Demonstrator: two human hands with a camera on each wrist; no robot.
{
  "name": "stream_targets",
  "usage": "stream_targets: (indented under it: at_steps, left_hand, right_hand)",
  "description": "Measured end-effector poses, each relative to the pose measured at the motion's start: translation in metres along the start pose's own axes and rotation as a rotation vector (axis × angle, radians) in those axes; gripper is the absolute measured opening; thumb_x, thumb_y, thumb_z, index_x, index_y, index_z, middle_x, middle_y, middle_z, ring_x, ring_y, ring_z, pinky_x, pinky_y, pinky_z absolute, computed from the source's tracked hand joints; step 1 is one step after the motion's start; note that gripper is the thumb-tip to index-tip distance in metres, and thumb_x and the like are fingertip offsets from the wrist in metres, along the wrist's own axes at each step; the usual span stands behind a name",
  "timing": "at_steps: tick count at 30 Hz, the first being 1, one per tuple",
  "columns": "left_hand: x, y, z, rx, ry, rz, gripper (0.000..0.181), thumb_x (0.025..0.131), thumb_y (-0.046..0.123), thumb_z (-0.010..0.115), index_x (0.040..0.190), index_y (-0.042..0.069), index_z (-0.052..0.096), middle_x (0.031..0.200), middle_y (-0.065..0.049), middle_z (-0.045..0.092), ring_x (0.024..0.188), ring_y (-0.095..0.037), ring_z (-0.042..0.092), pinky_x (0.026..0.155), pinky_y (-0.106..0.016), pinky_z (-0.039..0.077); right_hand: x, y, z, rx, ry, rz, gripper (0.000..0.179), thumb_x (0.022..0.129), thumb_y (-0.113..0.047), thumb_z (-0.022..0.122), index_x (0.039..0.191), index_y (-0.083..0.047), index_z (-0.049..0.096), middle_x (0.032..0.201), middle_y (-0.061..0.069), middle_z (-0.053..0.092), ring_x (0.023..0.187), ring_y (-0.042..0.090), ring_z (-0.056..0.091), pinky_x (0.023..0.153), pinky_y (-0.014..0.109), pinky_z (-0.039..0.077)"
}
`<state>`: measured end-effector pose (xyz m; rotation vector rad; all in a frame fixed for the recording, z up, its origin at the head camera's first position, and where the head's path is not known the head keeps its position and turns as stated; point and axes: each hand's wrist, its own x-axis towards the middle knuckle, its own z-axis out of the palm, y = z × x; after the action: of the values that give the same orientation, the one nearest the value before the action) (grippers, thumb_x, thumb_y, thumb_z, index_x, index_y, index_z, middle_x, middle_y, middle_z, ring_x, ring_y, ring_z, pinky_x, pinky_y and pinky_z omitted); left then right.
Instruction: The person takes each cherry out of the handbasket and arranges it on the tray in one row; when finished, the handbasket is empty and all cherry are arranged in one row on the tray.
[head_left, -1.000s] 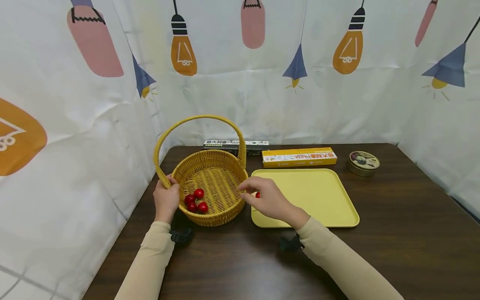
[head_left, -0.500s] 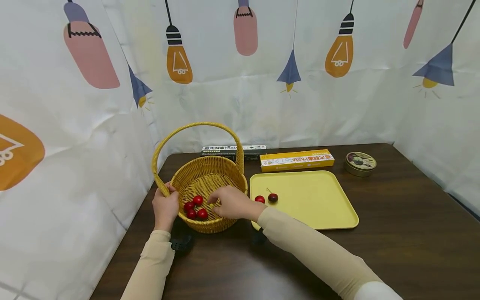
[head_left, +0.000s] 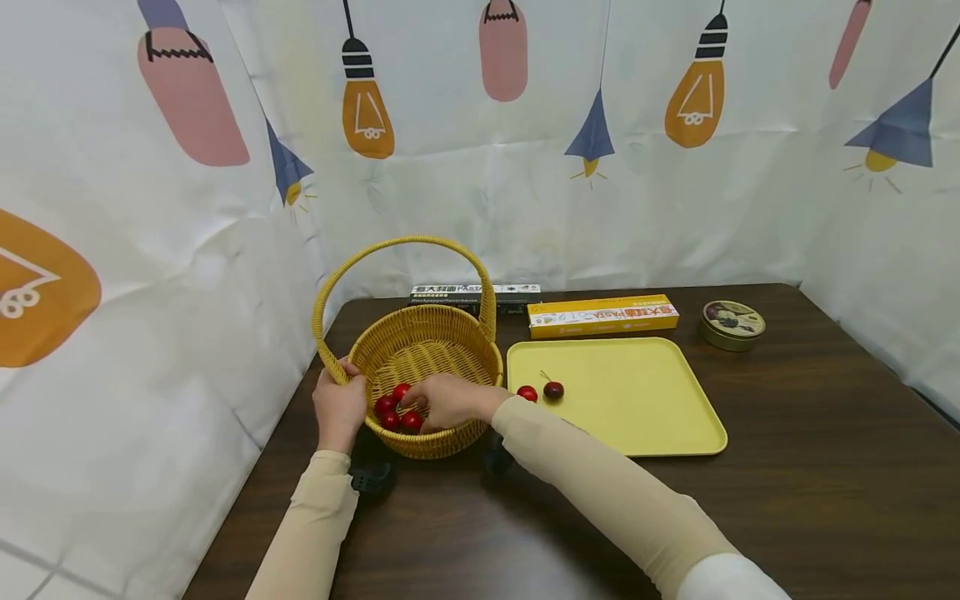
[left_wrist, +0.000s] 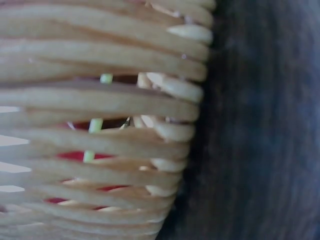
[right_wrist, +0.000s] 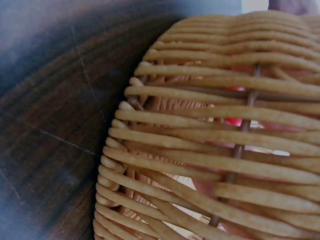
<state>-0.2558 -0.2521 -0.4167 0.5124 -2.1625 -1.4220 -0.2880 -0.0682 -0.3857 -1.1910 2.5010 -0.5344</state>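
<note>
A yellow wicker basket [head_left: 427,450] with a tall arched handle stands left of centre on the table. My left hand [head_left: 339,408] grips its left rim at the foot of the handle. Several red cherries [head_left: 386,405] lie together inside, at the near left. My right hand [head_left: 452,402] reaches over the near right rim, thumb and index finger apart beside the nearest cherry [head_left: 412,422]; any contact is hard to make out. Both wrist views show mainly the basket's woven wall [left_wrist: 100,105], [right_wrist: 200,135], with bits of red through the gaps and the fingers mostly hidden.
A yellow tray [head_left: 630,400] right of the basket bears a dark cherry [head_left: 553,391] with a stem and a red cherry [head_left: 527,392]. Behind stand a yellow pasta box [head_left: 603,317], a black pasta box [head_left: 510,298] and a round tin [head_left: 732,325].
My right hand has moved left from the tray's edge into the basket and down to the cherries, uncovering the two cherries on the tray. The left hand keeps its hold on the basket.
</note>
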Motion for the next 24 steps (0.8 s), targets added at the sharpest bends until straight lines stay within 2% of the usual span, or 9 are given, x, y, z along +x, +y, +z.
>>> stream_targets:
  at_steps: [5,13,18,21,24]
  left_hand:
    - [-0.001,0.002,-0.001,0.010,0.007,0.005,0.002,0.090,0.008,0.052,0.090,0.010,0.052,0.119,-0.020,0.059,0.092,-0.032,0.053,0.075,-0.039,0.041]
    - [-0.002,0.003,-0.001,-0.012,0.001,-0.001,0.005,0.088,0.007,0.052,0.091,0.011,0.052,0.125,-0.020,0.058,0.098,-0.032,0.053,0.079,-0.041,0.042]
    - [-0.003,0.001,-0.002,0.001,0.004,-0.003,0.004,0.089,0.007,0.051,0.092,0.010,0.053,0.121,-0.020,0.058,0.094,-0.032,0.052,0.076,-0.041,0.041]
    - [-0.004,0.001,-0.003,0.006,0.015,-0.006,0.006,0.089,0.007,0.052,0.091,0.012,0.052,0.117,-0.020,0.059,0.093,-0.032,0.052,0.076,-0.041,0.042]
    - [-0.004,0.003,-0.002,0.006,0.020,0.000,0.006,0.088,0.007,0.053,0.090,0.012,0.052,0.121,-0.020,0.060,0.097,-0.033,0.053,0.080,-0.042,0.043]
  right_hand:
    - [0.004,0.002,0.000,-0.006,-0.064,-0.065,0.043,0.083,-0.010,0.074,0.124,-0.020,0.068,0.106,-0.004,0.068,0.093,0.009,0.059,0.083,0.022,0.047]
    - [0.003,0.003,0.002,0.028,-0.044,-0.076,0.020,0.086,-0.012,0.072,0.105,-0.018,0.074,0.095,-0.007,0.070,0.087,0.004,0.060,0.081,0.019,0.047]
    - [0.000,0.002,0.002,-0.022,0.029,-0.051,0.023,0.086,-0.019,0.071,0.109,-0.018,0.072,0.090,-0.009,0.067,0.081,0.006,0.058,0.074,0.020,0.047]
    - [-0.004,0.001,0.002,-0.063,0.104,-0.039,0.029,0.086,-0.025,0.070,0.114,-0.019,0.070,0.082,-0.009,0.064,0.074,0.009,0.054,0.066,0.023,0.045]
    - [-0.010,-0.001,0.000,-0.099,0.196,-0.043,0.031,0.086,-0.028,0.068,0.117,-0.022,0.070,0.084,-0.008,0.062,0.075,0.011,0.051,0.062,0.024,0.042]
